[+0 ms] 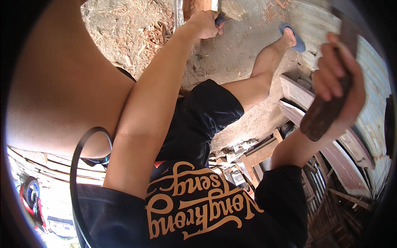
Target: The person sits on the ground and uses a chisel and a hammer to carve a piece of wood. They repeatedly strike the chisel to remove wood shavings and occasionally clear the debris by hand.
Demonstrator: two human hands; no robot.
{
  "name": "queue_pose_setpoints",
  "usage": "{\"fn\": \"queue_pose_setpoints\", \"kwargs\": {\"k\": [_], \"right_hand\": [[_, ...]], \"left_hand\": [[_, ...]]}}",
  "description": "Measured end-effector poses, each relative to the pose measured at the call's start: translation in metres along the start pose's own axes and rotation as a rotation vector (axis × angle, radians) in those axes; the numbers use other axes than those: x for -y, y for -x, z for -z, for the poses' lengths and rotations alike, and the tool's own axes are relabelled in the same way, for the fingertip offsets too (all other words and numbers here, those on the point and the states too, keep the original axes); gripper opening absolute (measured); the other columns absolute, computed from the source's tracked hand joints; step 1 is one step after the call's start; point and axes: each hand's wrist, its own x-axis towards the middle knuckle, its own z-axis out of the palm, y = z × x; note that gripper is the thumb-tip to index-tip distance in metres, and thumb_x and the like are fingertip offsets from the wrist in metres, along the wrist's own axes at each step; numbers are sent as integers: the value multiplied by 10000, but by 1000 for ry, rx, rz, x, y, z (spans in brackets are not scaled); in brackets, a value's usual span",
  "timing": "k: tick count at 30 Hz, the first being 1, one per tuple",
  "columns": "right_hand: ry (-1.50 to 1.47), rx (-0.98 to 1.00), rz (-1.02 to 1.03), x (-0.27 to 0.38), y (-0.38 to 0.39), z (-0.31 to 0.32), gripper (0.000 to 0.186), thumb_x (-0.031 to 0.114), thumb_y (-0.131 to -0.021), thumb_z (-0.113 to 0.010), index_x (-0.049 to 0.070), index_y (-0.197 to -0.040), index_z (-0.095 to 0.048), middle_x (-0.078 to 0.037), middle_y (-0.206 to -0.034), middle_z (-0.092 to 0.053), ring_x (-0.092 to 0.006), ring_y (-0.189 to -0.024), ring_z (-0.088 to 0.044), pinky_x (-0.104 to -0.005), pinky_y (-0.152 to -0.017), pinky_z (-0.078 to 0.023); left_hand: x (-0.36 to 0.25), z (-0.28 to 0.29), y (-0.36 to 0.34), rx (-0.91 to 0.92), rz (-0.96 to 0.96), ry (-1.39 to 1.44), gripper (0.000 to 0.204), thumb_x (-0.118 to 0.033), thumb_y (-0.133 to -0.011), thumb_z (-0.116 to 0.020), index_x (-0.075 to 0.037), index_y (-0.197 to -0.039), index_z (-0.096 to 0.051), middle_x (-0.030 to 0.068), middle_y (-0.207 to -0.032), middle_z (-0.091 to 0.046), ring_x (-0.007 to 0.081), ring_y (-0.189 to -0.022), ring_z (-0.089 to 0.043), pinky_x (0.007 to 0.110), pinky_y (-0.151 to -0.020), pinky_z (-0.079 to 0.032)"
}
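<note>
My left hand (204, 25) is closed round a small dark tool (220, 18), part of it hidden by my fingers, against an upright piece of reddish wood (196, 6) with whitish edges at the top. Beside it is a pale frayed tuft (232, 9). Raised at the right, my right hand (337, 72) grips the long dark handle of a tool (320, 115); its upper end is blurred and runs up to the dark rim of the picture, so its head is unclear.
My bent left leg (53, 91) and outstretched right leg, with a grey-blue sandal (300, 43), rest on dusty ground (115, 29) with wood shavings (153, 37). Weathered boards (297, 91), scrap timber and corrugated metal (368, 107) lie right. A red vehicle with a wheel (31, 192) is lower left.
</note>
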Motion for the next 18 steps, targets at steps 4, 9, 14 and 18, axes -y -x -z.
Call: {"fn": "queue_pose_setpoints", "kwargs": {"k": [4,9,14,18], "right_hand": [[112,-309,430,-12,-25,-6,237,149,-983,-505,-55,-1103,-511,-29,-746,-479,-92,-548,-464,-259,-495,-428],[371,-136,-83,-114,-46,1,198,191,-943,-607,11,-986,-536,-32,-696,-509,-103,-506,-478,-280,-477,-455],[-225,17,-462,-78,-43,5,198,165,-936,-606,-7,-1028,-569,-6,-714,-529,-66,-497,-464,-241,-429,-416],[-198,7,-240,-29,-10,-7,257,165,-993,-494,-48,-1136,-493,-18,-766,-482,-58,-514,-444,-220,-431,-416]], "left_hand": [[2,4,-3,13,5,42,121,-121,-931,-604,-47,-1011,-657,-2,-1019,-755,183,-943,-694,322,-847,-529],[-2,7,-1,34,51,-50,119,-96,-875,-563,-129,-967,-630,-53,-1056,-747,112,-1049,-673,284,-874,-538],[9,4,-9,-10,50,22,152,-112,-872,-595,-70,-997,-671,17,-1026,-754,164,-998,-675,330,-915,-516],[4,-3,-7,-2,67,116,120,-86,-876,-575,-86,-978,-636,-3,-1013,-759,142,-991,-665,308,-904,-502]]}}
